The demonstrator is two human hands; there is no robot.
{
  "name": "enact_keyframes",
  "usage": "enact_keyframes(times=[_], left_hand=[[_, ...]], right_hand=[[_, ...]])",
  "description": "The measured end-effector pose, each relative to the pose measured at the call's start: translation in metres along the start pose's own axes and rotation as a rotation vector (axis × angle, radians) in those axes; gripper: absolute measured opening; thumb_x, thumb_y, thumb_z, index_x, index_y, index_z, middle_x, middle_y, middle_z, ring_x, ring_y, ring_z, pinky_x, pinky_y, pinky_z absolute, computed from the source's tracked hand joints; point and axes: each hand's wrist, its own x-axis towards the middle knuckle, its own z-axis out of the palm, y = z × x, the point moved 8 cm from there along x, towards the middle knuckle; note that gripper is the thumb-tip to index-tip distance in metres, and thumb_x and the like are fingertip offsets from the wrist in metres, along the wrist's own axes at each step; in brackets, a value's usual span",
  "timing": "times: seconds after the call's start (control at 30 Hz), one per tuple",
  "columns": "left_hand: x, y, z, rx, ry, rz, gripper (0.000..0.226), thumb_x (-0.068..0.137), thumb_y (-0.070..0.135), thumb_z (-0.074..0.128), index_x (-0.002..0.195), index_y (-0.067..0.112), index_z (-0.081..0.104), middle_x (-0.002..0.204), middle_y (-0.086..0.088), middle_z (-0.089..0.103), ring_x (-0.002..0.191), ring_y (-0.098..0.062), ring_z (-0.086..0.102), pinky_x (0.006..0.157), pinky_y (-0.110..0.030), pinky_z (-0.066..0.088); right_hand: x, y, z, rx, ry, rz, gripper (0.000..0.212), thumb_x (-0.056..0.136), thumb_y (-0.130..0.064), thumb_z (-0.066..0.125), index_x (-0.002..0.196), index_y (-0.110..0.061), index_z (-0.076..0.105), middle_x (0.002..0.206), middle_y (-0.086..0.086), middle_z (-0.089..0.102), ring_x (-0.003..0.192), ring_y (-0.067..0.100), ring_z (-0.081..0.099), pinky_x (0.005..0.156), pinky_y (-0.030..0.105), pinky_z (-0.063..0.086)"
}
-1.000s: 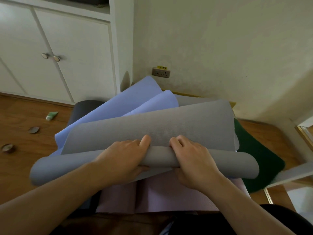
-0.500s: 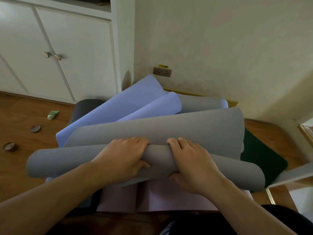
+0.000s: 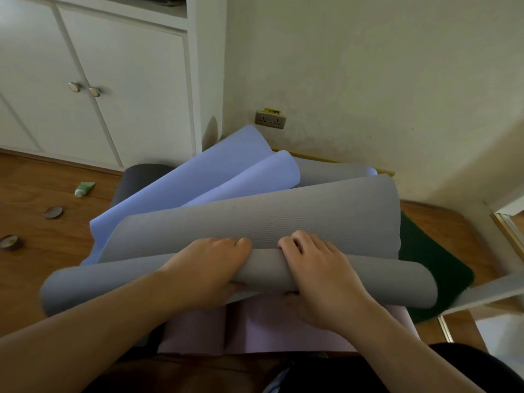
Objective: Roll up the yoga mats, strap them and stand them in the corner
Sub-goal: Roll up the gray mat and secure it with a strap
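A grey yoga mat lies across the pile, its near end rolled into a thick tube that runs from left to right. My left hand and my right hand both grip this rolled part near its middle, fingers curled over the top and thumbs underneath. Behind it a lavender-blue mat curls upward toward the wall. A pink mat lies flat beneath the roll, close to me. A dark green mat shows at the right. A dark grey rolled mat sits at the back left.
White cabinet doors stand at the left, a wall socket is low in the corner. On the wooden floor at left lie a green tube and two small round lids. A mirror edge is at the right.
Both hands have rolled the grey tube forward, away from me, and it has grown thicker. The free grey part has got shorter and lifted a little.
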Motion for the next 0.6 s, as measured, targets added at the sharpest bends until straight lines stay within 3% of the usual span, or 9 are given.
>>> enact_keyframes(times=[0.13,0.3,0.43,0.5,0.6], left_hand=[[0.0,-0.003,0.001,-0.028,-0.086,-0.039,0.045,0.091,0.061,0.063,0.116,0.031,0.04,0.113,0.009,0.064,0.098,-0.016,0.065,0.083,-0.038,0.053],[-0.005,0.006,-0.007,0.088,0.087,-0.031,0.056,0.08,0.064,0.071,0.117,0.03,0.046,0.111,0.008,0.058,0.096,-0.017,0.063,0.08,-0.039,0.056],[-0.004,0.006,-0.001,0.134,0.164,-0.004,0.057,0.067,0.054,0.087,0.102,0.026,0.052,0.092,0.005,0.062,0.076,-0.018,0.065,0.06,-0.039,0.057],[-0.002,0.003,-0.004,0.116,0.17,0.01,0.051,0.068,0.047,0.089,0.095,0.026,0.051,0.086,0.006,0.062,0.07,-0.018,0.065,0.054,-0.038,0.055],[0.002,0.0,-0.008,0.057,0.07,-0.053,0.041,0.081,0.054,0.076,0.104,0.029,0.053,0.104,0.009,0.064,0.093,-0.019,0.066,0.073,-0.039,0.055]], right_hand=[[0.003,-0.004,-0.001,-0.023,-0.007,0.009,0.054,0.071,-0.022,0.077,0.116,-0.024,0.046,0.104,-0.001,0.054,0.089,0.024,0.058,0.066,0.035,0.039],[0.004,-0.003,-0.007,0.039,-0.035,0.001,0.041,0.079,-0.015,0.066,0.103,-0.024,0.034,0.105,0.001,0.052,0.09,0.027,0.056,0.067,0.038,0.037],[0.001,-0.001,-0.006,0.095,-0.031,-0.006,0.036,0.087,-0.025,0.066,0.101,-0.026,0.033,0.102,-0.001,0.052,0.083,0.025,0.051,0.067,0.038,0.037],[0.0,-0.003,-0.006,0.073,-0.028,-0.006,0.043,0.084,-0.036,0.073,0.108,-0.026,0.039,0.104,-0.002,0.054,0.089,0.024,0.056,0.069,0.038,0.042],[-0.002,-0.004,-0.001,-0.02,-0.043,0.026,0.075,0.063,-0.047,0.087,0.121,-0.024,0.046,0.107,-0.003,0.057,0.091,0.023,0.058,0.074,0.037,0.049]])
